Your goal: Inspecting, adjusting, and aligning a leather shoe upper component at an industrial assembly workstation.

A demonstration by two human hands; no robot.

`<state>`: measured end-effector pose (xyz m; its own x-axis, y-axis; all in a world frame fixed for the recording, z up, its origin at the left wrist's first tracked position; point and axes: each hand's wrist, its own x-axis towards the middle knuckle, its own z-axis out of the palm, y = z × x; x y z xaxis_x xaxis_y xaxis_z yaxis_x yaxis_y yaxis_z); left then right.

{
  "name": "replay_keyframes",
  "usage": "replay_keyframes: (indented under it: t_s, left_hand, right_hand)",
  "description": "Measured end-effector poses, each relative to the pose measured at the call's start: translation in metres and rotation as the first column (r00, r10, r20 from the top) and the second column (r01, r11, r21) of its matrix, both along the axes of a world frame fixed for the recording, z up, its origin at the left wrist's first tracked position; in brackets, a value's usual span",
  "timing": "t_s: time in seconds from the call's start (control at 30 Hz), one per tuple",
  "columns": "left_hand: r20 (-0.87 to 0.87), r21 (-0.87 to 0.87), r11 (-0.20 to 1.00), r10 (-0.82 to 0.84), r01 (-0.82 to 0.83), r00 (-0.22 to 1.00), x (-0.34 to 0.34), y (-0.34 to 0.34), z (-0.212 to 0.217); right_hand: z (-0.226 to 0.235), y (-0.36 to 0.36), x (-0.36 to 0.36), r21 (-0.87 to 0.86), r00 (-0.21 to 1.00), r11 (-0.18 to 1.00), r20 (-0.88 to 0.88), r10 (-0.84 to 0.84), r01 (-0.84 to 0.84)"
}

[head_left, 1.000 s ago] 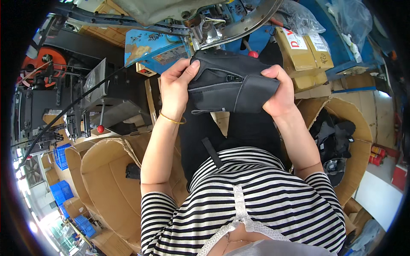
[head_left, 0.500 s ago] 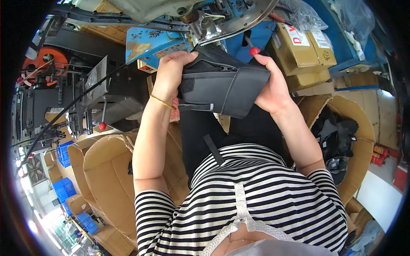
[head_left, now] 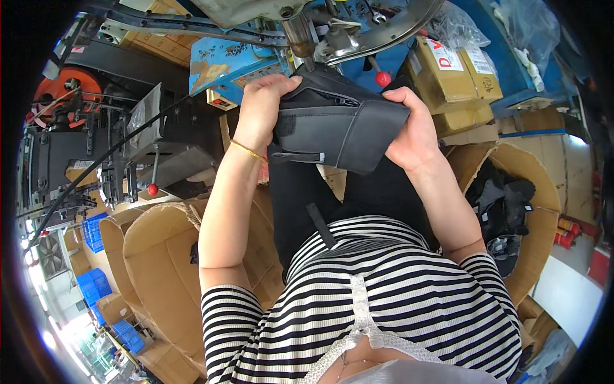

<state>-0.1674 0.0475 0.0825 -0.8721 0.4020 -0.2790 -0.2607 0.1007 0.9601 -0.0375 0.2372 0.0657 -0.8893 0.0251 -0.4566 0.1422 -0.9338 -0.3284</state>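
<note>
A black pouch-like piece (head_left: pixel 320 131) with a zipper, a stitched seam and a narrow tab is stretched between both hands, its upper edge under the metal post (head_left: pixel 299 40) of a machine. My left hand (head_left: pixel 262 105) has its left side, thumb on top and the other fingers hidden underneath. At the opposite side, my right hand (head_left: pixel 414 131) holds the wide cuff-like end, thumb along the upper edge. Part of the zipper gapes toward the machine. Whether the post touches the piece I cannot tell.
A lever with a red knob (head_left: pixel 382 79) juts out near my right thumb. Brown cartons (head_left: pixel 454 77) are stacked at the right. Open cardboard boxes stand on both sides of me; the right box (head_left: pixel 543 217) contains dark pieces. Black machinery (head_left: pixel 77 147) stands at the left.
Both hands and the black piece have shifted slightly to the right. The machine's metal post now shows lower and closer to the piece's upper edge. Both hands keep their hold.
</note>
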Motion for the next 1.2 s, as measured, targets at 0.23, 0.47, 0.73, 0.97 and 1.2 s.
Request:
replay_keyframes:
  t_s: [0.23, 0.47, 0.73, 0.97, 1.2]
  left_hand:
    - [0.061, 0.104, 0.99, 0.086, -0.092, 0.994, 0.005, 0.0, 0.011]
    - [0.02, -0.013, 1.0, 0.015, -0.015, 1.0, -0.006, -0.002, 0.003]
    - [0.004, -0.053, 0.997, 0.053, -0.053, 0.999, -0.004, 0.003, 0.005]
    - [0.049, 0.061, 0.993, 0.097, -0.1, 0.994, -0.004, -0.009, -0.005]
    - [0.055, 0.107, 0.994, -0.011, 0.005, 0.998, -0.022, -0.013, -0.006]
  right_hand:
    - [0.022, -0.005, -0.014, 0.107, 0.995, 0.992, -0.069, 0.071, -0.064]
    - [0.013, -0.008, -0.016, 0.098, 0.994, 0.993, -0.072, 0.079, -0.072]
    - [0.014, -0.005, -0.017, 0.145, 0.997, 0.988, -0.044, 0.063, -0.056]
    - [0.024, -0.016, -0.019, 0.177, 0.996, 0.981, -0.03, 0.081, -0.075]
    - [0.04, -0.039, -0.025, 0.274, 1.0, 0.962, -0.021, 0.009, -0.003]
